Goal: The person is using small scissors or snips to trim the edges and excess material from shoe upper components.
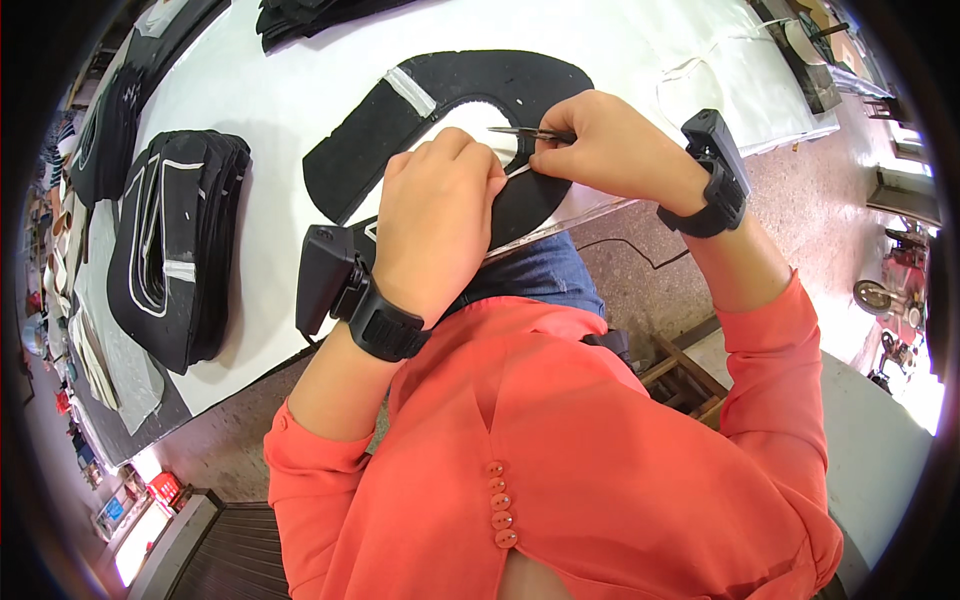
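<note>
A black horseshoe-shaped fabric piece (440, 95) with a white strip and white stitch lines lies on the white table (290, 90). My left hand (435, 215) presses flat on its near edge, fingers curled onto the inner cut-out. My right hand (600, 145) grips small scissors (525, 132), whose thin blades point left over the white inner opening, just above my left fingertips. Both wrists wear black devices on straps.
A thick stack of similar black pieces (175, 255) sits at the left of the table. More black pieces (300, 15) lie at the far edge, and white fabric (740, 80) at the right. A wooden stool (685, 375) stands below on the speckled floor.
</note>
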A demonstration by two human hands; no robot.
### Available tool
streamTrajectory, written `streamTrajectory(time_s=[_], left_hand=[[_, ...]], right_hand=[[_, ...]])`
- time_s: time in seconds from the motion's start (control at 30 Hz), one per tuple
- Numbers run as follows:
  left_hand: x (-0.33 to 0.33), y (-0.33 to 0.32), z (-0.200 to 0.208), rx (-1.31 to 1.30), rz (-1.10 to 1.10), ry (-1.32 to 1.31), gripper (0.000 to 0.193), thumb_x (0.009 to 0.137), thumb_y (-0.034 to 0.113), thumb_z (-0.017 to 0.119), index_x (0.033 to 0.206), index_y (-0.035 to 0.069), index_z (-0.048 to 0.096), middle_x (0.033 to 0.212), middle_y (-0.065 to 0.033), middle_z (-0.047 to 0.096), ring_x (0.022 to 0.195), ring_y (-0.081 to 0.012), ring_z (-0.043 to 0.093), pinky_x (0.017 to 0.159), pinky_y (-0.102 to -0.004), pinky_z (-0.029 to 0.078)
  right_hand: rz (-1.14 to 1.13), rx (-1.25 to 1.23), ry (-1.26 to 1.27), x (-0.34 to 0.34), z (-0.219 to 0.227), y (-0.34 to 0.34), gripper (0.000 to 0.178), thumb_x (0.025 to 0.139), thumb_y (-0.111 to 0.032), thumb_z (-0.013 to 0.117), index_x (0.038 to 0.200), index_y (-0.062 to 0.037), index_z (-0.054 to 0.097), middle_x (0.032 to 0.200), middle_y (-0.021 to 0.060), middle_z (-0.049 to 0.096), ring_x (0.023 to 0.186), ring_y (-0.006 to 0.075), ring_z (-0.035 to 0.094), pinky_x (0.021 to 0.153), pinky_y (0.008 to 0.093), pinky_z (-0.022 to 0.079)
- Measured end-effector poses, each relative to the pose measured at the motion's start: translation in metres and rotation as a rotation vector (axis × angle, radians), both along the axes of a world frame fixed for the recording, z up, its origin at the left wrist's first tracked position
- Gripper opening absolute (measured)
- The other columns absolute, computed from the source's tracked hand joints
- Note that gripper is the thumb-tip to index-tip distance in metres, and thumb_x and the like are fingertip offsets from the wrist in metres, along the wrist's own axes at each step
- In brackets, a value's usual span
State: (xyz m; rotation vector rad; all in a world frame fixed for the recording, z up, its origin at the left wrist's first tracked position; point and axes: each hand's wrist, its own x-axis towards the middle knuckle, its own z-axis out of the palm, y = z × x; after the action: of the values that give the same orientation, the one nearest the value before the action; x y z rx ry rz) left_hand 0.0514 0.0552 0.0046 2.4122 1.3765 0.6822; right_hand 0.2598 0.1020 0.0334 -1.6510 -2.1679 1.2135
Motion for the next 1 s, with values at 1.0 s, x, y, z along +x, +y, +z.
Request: streamTrajectory(time_s=[1.0], left_hand=[[-0.025, -0.028, 0.001, 0.127, -0.238, 0.118, 0.02, 0.083, 0.007, 0.062, 0.103, 0.006, 0.064, 0.132, -0.003, 0.067, 0.103, -0.024, 0.062, 0.089, -0.039, 0.048]], right_hand=[[0.02, -0.038, 0.026, 0.006, -0.004, 0.009, 0.028, 0.074, -0.024, 0.065, 0.081, 0.003, 0.072, 0.061, 0.0142, 0.059, 0.058, 0.0223, 0.057, 0.059, 0.0351, 0.046]])
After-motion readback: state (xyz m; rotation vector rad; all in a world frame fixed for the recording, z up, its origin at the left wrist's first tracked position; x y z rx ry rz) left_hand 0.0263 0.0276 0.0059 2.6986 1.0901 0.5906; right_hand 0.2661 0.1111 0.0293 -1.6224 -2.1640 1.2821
